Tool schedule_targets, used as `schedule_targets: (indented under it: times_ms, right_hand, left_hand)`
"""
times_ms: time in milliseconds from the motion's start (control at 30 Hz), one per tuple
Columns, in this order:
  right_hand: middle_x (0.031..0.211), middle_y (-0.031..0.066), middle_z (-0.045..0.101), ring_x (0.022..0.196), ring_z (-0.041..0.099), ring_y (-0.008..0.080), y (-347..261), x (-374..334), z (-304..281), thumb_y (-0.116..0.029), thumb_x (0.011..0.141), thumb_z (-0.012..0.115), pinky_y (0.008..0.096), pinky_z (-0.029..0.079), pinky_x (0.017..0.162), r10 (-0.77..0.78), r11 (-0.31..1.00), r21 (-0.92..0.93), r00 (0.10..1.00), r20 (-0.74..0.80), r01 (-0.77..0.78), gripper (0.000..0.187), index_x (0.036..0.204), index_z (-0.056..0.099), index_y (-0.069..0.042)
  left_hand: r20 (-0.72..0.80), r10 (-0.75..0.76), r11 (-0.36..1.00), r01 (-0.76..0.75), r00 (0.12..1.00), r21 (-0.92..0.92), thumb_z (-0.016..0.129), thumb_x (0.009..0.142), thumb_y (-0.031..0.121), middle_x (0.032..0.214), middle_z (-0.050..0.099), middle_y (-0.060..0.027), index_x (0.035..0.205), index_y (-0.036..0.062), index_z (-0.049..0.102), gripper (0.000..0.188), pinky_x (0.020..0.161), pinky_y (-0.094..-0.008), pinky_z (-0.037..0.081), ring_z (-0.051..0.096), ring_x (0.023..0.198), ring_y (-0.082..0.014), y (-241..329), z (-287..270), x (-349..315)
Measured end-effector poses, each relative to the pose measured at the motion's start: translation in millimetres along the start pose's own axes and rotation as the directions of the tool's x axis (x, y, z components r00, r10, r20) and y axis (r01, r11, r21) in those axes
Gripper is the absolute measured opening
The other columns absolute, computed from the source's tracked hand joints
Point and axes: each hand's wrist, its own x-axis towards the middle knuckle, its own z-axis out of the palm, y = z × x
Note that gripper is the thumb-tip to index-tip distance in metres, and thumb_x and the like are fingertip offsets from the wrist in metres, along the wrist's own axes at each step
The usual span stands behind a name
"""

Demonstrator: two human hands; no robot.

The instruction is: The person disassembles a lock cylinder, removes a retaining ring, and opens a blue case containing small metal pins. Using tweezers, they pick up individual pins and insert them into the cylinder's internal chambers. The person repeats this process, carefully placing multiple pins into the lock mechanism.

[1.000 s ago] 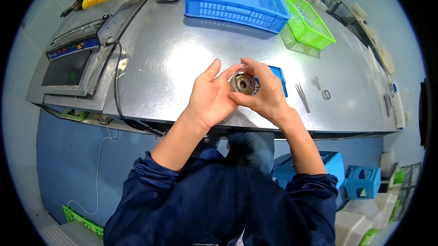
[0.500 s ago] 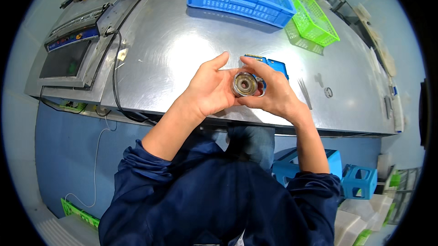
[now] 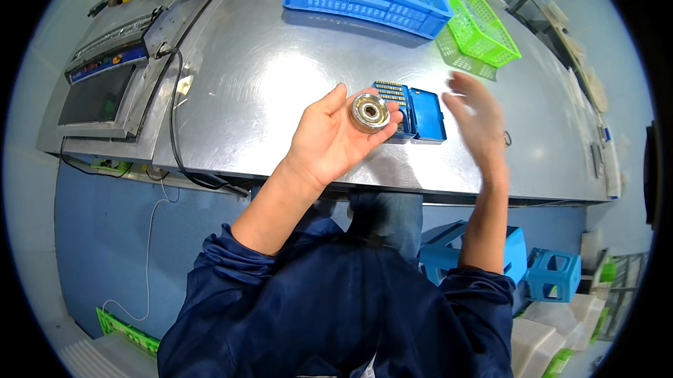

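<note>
On the palm of my left hand (image 3: 329,136), with the fingers beneath it, lies a round silver metal part (image 3: 370,113) like a bearing, with a gold-toned inner ring and a hole in the middle. Just beyond those fingertips an open blue hinged case (image 3: 429,116) rests on the table, small gold-coloured pieces in rows in its left half. My right hand (image 3: 478,119) is raised to the right of the case, apart from the metal part. Motion smears its fingers, and I cannot make out anything in them. A small dark ring (image 3: 507,138) shows beside that hand.
A large blue crate (image 3: 364,3) and a green perforated basket (image 3: 480,24) stand at the back of the metal table (image 3: 231,98). At left is a machine with a dark plate (image 3: 98,94); a black cable (image 3: 174,112) runs beside it. Blue stools (image 3: 554,276) stand below right.
My right hand has let go of the metal part and swung right. The part now lies on my left hand alone. More of the blue case has come into sight.
</note>
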Motion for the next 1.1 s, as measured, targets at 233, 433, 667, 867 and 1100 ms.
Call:
schedule_targets:
  times_ms: [233,433,667,867,1100]
  right_hand:
    - [0.1,0.0247,0.064,0.092,0.062,0.0369,119.5,-38.6,-33.4,-0.022,0.084,0.064,0.0398,0.049,0.083,0.276,0.843,-0.47,0.96,-0.043,-0.263,0.037,0.108,0.062,0.006]
    - [0.091,0.0212,0.062,0.086,0.06,0.0351,144.9,-47.3,-15.4,-0.018,0.087,0.06,0.0412,0.048,0.08,0.082,0.801,-0.594,0.997,-0.014,-0.074,0.024,0.099,0.064,0.001]
    - [0.078,0.0169,0.065,0.07,0.064,0.0303,112.9,-38.8,-12.5,-0.012,0.09,0.055,0.0372,0.051,0.068,0.265,0.909,-0.298,0.956,-0.124,-0.291,0.014,0.091,0.059,0.002]
    - [0.075,0.0131,0.064,0.066,0.062,0.0217,-12.4,-18.7,-3.0,-0.014,0.093,0.056,0.0325,0.048,0.063,0.022,0.997,-0.081,0.999,0.027,-0.02,0.016,0.096,0.061,0.001]
    - [0.07,0.0066,0.059,0.066,0.059,0.0245,-73.2,2.5,9.9,-0.014,0.075,0.071,0.0348,0.047,0.058,-0.38,0.87,-0.246,0.899,0.219,0.428,0.011,0.078,0.065,-0.005]
  left_hand:
    - [0.079,-0.063,0.998,0.065,0.995,-0.016,0.034,0.1,0.021,0.132,0.037,-0.0384,0.125,-0.0143,0.04,0.043,0.109,-0.0535,0.034,0.039,0.126,-0.0488,11.4,-2.5,0.8]
    - [0.094,-0.084,0.994,0.09,0.992,-0.059,0.034,0.102,0.018,0.134,0.034,-0.0386,0.128,-0.0155,0.034,0.042,0.111,-0.0525,0.034,0.036,0.128,-0.0485,9.0,-2.5,2.6]
    - [0.076,-0.049,0.998,0.046,0.996,0.041,0.028,0.104,0.026,0.126,0.044,-0.034,0.129,-0.0163,0.03,0.049,0.105,-0.0479,0.043,0.049,0.119,-0.0416,4.2,6.5,5.0]
    - [0.105,-0.04,0.999,0.039,0.994,0.015,0.03,0.103,0.027,0.132,0.038,-0.0358,0.129,-0.0139,0.032,0.049,0.107,-0.049,0.041,0.039,0.127,-0.0461,11.6,0.9,7.1]
    - [0.155,-0.08,0.996,0.072,0.985,0.055,0.026,0.104,0.027,0.126,0.047,-0.0275,0.129,-0.0101,0.036,0.045,0.101,-0.0472,0.045,0.05,0.116,-0.0393,16.1,5.0,3.6]
